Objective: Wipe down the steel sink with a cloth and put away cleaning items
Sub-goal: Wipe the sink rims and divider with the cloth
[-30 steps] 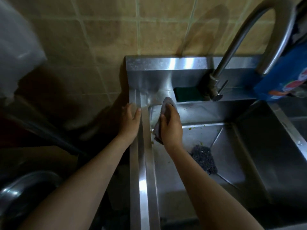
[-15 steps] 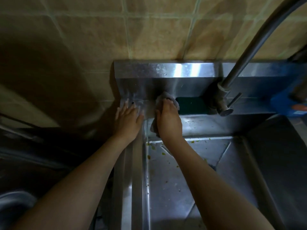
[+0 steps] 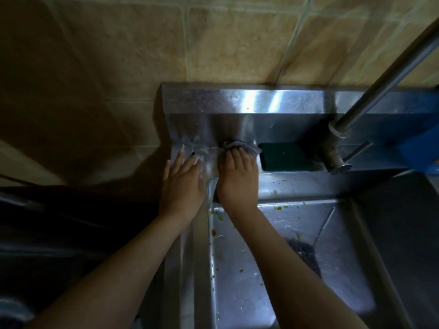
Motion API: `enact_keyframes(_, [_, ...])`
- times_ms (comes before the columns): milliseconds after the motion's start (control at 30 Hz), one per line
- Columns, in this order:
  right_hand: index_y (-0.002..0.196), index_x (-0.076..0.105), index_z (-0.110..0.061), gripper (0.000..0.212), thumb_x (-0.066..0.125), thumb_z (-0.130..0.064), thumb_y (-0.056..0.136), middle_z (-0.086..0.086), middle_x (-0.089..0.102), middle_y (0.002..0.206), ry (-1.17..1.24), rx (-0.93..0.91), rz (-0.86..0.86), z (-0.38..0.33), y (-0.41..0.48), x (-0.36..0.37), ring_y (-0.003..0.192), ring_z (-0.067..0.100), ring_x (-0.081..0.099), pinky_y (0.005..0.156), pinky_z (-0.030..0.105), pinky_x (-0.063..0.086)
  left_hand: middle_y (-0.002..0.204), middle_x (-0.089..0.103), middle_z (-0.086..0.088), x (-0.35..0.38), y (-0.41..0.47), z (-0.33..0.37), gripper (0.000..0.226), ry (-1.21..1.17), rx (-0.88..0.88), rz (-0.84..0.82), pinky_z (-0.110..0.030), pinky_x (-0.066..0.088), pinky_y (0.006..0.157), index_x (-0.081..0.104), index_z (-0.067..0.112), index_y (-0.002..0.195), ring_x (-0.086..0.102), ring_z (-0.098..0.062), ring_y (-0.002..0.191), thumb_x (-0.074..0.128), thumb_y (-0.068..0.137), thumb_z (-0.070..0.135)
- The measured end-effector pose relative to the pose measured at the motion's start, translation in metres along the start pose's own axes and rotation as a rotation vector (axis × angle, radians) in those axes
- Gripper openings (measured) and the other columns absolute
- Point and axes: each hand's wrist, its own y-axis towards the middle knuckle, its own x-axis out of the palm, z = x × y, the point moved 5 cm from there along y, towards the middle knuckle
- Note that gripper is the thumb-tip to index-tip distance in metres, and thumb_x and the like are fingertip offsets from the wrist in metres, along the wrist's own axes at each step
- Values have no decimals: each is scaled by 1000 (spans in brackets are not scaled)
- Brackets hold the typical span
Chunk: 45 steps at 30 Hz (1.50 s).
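Observation:
The steel sink [image 3: 273, 102] fills the middle and right of the view, under a tiled wall. My right hand [image 3: 237, 179] presses a grey cloth [image 3: 240, 145] against the back ledge at the sink's left rear corner; only the cloth's far edge shows past my fingers. My left hand [image 3: 181, 184] lies flat with straight fingers on the sink's left rim, beside the right hand. A dark green sponge [image 3: 282, 159] sits on the ledge just right of the cloth. A dark scouring pad [image 3: 305, 256] lies in the basin, partly behind my right forearm.
A steel faucet [image 3: 342, 138] rises from the ledge and arcs to the upper right. A blue container [image 3: 422, 148] stands at the right edge. Green food scraps [image 3: 218, 217] speckle the basin floor. Left of the sink it is dark.
My right hand has carried the cloth from the basin's inner wall up onto the back ledge. My left hand slid further back along the rim. The camera came closer.

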Motion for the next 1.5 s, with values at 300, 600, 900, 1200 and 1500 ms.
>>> enact_keyframes(300, [113,64,4,32,60,-11,85,22,64,116,119,-181,-25,-21,3,5,110,37,59,97,42,45,149,32,-9,-5,3,-4,43,-83,-42,46,-27,1,112,37,5,138,17,-19,142,35,96,11])
enact_keyframes(600, [123,58,-1,36,51,-19,92,18,60,124,-28,-19,45,26,1,-7,117,34,54,104,41,37,148,34,-11,-8,3,-6,39,-139,-44,74,-25,2,111,45,2,132,19,-24,141,42,93,7])
enact_keyframes(900, [124,56,2,39,49,-15,90,19,57,126,44,-78,-40,3,1,2,121,35,49,108,41,32,146,36,-12,-10,5,-6,40,-181,-61,69,-29,8,113,47,1,131,22,-25,140,48,91,8])
enact_keyframes(1200, [123,58,2,40,55,-21,90,21,59,125,90,-157,-50,0,1,0,120,37,52,104,43,38,152,25,-6,-10,4,-12,46,-209,-175,93,-25,7,113,37,6,138,14,-21,142,46,94,15])
enact_keyframes(1500, [133,49,-6,49,55,-29,91,13,50,137,144,-63,-112,11,1,2,131,29,40,111,39,27,153,25,-5,-9,5,-12,47,-230,-200,76,-23,7,112,35,6,139,13,-19,143,45,95,16])
